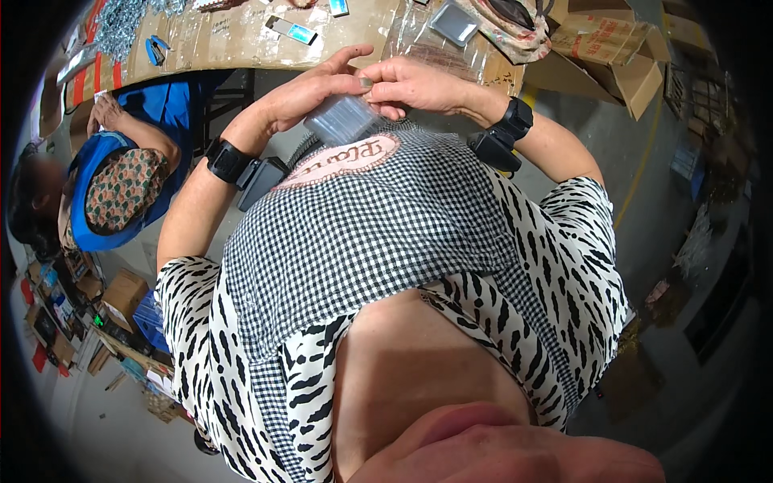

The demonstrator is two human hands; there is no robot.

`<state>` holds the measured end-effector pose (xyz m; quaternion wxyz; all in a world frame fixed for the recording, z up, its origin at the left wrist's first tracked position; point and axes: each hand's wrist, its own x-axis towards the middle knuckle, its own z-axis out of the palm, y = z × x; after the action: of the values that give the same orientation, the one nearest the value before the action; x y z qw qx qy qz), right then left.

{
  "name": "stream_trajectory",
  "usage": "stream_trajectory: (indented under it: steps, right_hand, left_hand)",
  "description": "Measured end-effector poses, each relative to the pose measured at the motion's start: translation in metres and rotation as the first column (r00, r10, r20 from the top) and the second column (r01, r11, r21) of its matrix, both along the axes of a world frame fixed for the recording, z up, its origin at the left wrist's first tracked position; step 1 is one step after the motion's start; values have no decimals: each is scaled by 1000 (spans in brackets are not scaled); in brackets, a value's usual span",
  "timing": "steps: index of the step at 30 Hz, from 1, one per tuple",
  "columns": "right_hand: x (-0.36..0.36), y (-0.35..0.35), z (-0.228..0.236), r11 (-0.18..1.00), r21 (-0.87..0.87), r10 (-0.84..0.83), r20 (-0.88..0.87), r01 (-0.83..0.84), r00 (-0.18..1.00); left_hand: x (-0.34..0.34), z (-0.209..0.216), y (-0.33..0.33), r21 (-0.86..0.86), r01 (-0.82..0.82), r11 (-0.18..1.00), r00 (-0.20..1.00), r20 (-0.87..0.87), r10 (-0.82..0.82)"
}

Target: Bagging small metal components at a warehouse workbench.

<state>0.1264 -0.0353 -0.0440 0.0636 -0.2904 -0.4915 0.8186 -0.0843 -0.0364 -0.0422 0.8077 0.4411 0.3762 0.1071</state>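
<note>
In front of my apron, below the table edge, a flat clear plastic pack (342, 121) hangs tilted, looking like several layers together. My left hand (318, 90) is closed on its upper edge, with the thumb across it and one finger stretched out toward the right. My right hand (411, 83) meets it from the other side, its thumb and fingers pinched at the pack's upper right corner. The fingertips of both hands touch there. What lies under the fingers is hidden.
The cardboard-covered table (233, 40) carries silver tinsel (121, 28), a blue-handled cutting tool (156, 51), a small flat packet (291, 30) and a clear plastic box (454, 22). An open carton (604, 56) stands right. Another person in blue (121, 177) sits at left.
</note>
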Motion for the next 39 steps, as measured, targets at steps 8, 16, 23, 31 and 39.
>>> stream_trajectory:
  steps: [8, 16, 23, 31, 39]
  right_hand:
    - [36, 15, 1, 955, -100, -289, -82, 280, 954]
    - [111, 67, -2, 798, 549, -449, 265, 249, 853]
    - [129, 70, -90, -69, 905, -605, 297, -420, 739]
    - [126, 77, -113, 165, 777, -495, 597, -607, 631]
    - [122, 82, -111, 242, 826, -304, 563, -509, 768]
  left_hand:
    - [5, 4, -1, 5, -28, 1000, 999, 32, 28]
    - [9, 5, 1, 19, -23, 1000, 1000, -18, 23]
    - [12, 5, 3, 10, -18, 1000, 999, -27, 18]
    - [9, 5, 4, 31, -15, 999, 999, -32, 16]
    - [3, 8, 1, 5, -33, 999, 998, -44, 33]
